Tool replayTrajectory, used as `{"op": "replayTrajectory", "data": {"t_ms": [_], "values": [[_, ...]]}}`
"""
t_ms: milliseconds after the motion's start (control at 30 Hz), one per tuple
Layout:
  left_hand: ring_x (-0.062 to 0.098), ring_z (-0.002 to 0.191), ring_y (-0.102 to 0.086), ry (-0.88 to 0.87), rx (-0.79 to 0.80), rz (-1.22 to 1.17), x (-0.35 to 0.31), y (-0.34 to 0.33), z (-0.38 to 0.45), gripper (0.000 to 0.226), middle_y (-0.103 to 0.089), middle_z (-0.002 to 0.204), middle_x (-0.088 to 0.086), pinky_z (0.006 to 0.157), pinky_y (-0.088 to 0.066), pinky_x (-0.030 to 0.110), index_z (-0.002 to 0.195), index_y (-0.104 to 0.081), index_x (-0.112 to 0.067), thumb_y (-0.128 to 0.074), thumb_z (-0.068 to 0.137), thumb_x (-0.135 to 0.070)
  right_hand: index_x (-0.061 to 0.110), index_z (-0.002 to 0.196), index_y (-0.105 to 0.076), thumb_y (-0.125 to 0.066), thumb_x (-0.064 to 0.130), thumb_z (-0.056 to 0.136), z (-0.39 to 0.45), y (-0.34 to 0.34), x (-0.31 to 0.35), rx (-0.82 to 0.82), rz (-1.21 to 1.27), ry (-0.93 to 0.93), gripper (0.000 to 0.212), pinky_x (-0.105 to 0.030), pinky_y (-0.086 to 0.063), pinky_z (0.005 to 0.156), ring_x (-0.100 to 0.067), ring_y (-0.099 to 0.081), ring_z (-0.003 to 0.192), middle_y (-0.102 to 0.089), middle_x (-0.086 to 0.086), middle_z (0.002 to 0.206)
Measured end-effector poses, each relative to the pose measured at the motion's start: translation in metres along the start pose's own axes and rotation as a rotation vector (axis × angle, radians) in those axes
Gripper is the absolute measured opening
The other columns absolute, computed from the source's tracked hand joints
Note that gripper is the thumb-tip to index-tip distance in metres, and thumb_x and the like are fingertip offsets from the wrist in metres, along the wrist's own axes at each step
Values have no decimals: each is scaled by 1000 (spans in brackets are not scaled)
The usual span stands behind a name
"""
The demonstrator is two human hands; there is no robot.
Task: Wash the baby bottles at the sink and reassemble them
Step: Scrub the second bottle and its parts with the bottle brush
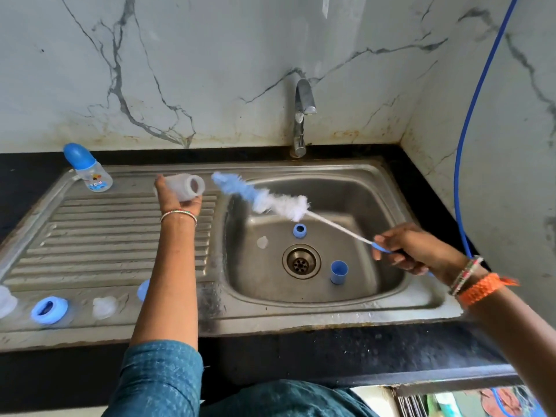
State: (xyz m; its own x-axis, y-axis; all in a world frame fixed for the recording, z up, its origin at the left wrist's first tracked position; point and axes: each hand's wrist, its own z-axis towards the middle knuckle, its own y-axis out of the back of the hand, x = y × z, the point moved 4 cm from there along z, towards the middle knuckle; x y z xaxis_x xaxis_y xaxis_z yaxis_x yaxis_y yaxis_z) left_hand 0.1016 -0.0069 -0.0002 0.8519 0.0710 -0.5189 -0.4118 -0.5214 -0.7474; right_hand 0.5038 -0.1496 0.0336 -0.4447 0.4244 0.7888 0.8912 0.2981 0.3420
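Marble wall backs my steel sink. My left hand cups an open bottle; my right hand grips the brush, bristles just beside the bottle mouth. Below the brush lie a ring, cap, teat. A capped bottle stands left of my left hand.

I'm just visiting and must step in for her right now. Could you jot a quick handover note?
Left hand: holds an open bottle body on its side.
Right hand: grips the bottle brush, bristles outside the bottle.
In the basin: blue ring, blue cap, clear teat.
On the drainboard: one assembled bottle, more loose parts at the front.
Left: scrub, rinse, reassemble. The tap isn't running.
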Motion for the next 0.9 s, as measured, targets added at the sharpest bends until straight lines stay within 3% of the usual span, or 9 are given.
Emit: {"op": "replayTrajectory", "data": {"t_ms": [133,233,300,367,433,500,633,767,900], "values": [[20,78,-51,116,37,166,-6,1,6,31,-49,84,8,102,-41,36,84,-46,-13,-47,94,-42,7,66,-67,-44,16,98,-9,45,-23,-176,147,17,40,-6,-19,36,-5,-17,31,-32,1,45],[20,75,-57,361,234,674,39,-14,-12,18,-53,87,8,69,-56,34,94,-52,-14,-50,96,-31,6,69,-67,-45,16,98,0,49,-19,-257,154,39,38,-7,-18,35,-5,-19,29,-35,0,45],[17,68,-59,402,427,1194,77,-23,-29,15,-54,85,8,57,-53,26,97,-56,-11,-56,93,-26,5,73,-67,-46,17,98,12,36,-9,-269,126,71,35,-8,-17,34,-4,-22,28,-38,-1,45],[20,78,-63,161,586,1919,112,-23,-33,34,-62,90,8,65,-51,28,104,-61,-9,-71,81,-32,4,75,-68,-48,18,97,25,22,0,-257,79,103,33,-10,-19,34,-5,-25,28,-42,0,44],[25,99,-63,-158,727,2575,145,-15,-43,39,-66,109,7,77,-51,32,113,-62,-15,-71,78,-30,3,78,-69,-51,18,97,35,10,6,-235,48,124,31,-11,-19,34,-6,-27,29,-45,1,44],[28,115,-57,-291,836,2893,180,5,-46,38,-59,126,6,89,-48,40,123,-57,-16,-60,85,-16,3,79,-70,-52,19,96,45,4,9,-217,41,136,29,-11,-20,34,-6,-28,30,-47,0,44],[33,121,-52,-239,1027,3156,219,49,-36,40,-53,134,8,88,-46,51,132,-49,-12,-44,93,-3,4,78,-69,-53,18,96,57,0,9,-218,83,168,28,-12,-21,35,-6,-29,30,-49,2,42],[37,118,-53,-252,1070,3291,229,65,-29,40,-53,133,10,83,-48,50,131,-49,-9,-39,94,0,7,78,-70,-52,18,97,64,4,5,-210,69,170,28,-12,-22,34,-6,-30,31,-51,2,42],[36,124,-47,-196,1096,3380,241,55,-18,45,-50,136,10,99,-35,58,136,-46,-13,-48,95,-33,15,77,-72,-56,17,94,72,11,2,-252,-24,195,24,-16,-32,37,-6,-38,35,-59,2,46]]}}
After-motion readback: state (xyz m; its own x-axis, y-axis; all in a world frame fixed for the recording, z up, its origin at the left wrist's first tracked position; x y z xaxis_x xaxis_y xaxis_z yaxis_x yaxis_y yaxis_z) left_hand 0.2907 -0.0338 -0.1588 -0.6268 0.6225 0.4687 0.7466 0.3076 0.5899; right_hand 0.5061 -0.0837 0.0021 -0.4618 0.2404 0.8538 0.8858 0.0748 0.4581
